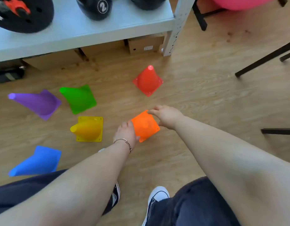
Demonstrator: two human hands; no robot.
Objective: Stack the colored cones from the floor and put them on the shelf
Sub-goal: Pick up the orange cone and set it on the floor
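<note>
Orange cone stands on the wooden floor, tip up toward the camera, long axis vertical. Both hands touch its square base: left hand on the near-left edge, right hand on the far-right corner, fingers spread, neither clearly clamped. Red cone also stands upright; purple cone and blue cone lie tipped, tips pointing left.

Light: bright, even, soft daylight.
Shadows: faint, soft-edged beside the orange cone.
Glare: pale sheen on the floor right of that cone.
Blur: slight overall softness.
Distortion: shelf edge bows above it.
</note>
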